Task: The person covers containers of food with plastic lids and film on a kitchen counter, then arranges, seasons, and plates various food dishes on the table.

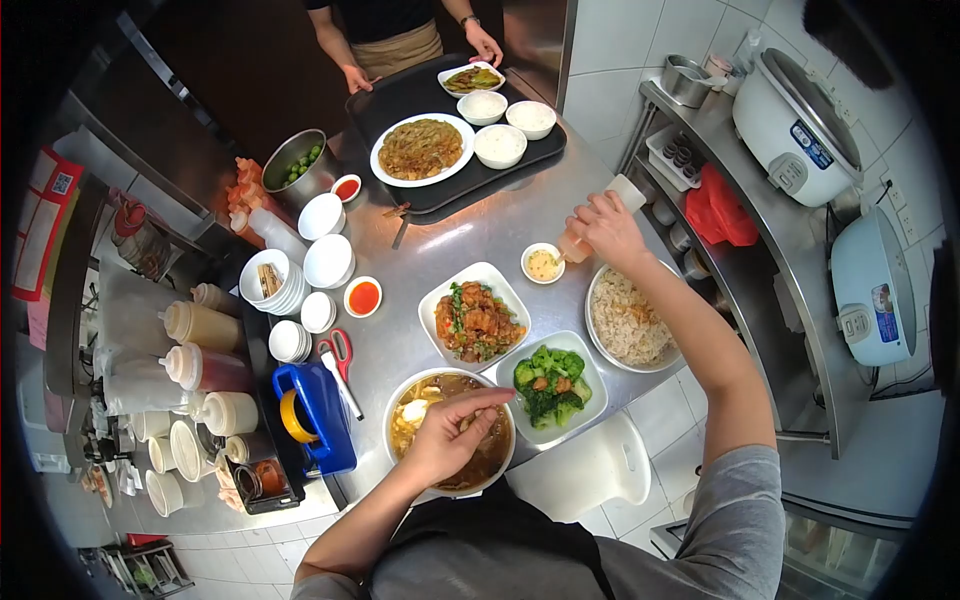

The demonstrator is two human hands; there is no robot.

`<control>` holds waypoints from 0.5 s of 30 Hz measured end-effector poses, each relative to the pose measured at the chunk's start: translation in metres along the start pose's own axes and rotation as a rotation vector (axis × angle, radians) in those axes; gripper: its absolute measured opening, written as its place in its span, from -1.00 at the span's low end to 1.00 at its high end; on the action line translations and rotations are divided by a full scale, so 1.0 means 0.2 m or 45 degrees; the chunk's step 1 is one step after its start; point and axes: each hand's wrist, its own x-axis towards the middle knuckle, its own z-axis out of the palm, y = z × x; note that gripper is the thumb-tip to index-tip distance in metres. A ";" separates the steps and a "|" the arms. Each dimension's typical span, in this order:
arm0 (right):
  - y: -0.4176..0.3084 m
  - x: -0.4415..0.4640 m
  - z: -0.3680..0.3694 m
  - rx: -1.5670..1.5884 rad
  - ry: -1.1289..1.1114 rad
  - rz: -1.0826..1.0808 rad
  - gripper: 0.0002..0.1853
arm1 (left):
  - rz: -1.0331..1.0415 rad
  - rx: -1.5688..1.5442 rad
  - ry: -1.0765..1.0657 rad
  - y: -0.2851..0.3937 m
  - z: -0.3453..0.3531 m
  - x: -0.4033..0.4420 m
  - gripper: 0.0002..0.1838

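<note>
My right hand [608,230] is closed around a tilted squeeze bottle [628,192], whose tip points down at a small white dish of yellowish sauce [543,263]. Over the soup bowl [389,425], my left hand [448,443] is held with its fingers drawn together. Anything pinched in them is too small or too hidden to make out. A square dish of glazed fried pieces [474,318] lies ahead of the soup. To its right are a dish of broccoli [552,385] and a large bowl of fried rice [632,318].
Across the counter a person's hands [484,46] hold a black tray [440,205] with rice bowls and plated food. On the left stand stacked white bowls [285,290], red-handled scissors [340,352], a blue tape dispenser [335,430] and several sauce bottles [195,325]. Shelves with rice cookers [795,130] line the right.
</note>
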 end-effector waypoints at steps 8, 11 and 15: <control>-0.03 -0.01 0.00 -0.038 -0.002 0.072 -0.83 | -0.075 0.009 -0.111 0.00 0.03 -0.06 -0.73; -0.03 0.00 0.01 -0.035 -0.023 0.074 -0.82 | -0.035 0.083 -0.134 0.02 0.02 -0.07 -0.73; -0.02 -0.01 0.04 -0.013 -0.017 0.069 -0.80 | -0.050 0.078 -0.122 0.02 0.02 -0.07 -0.74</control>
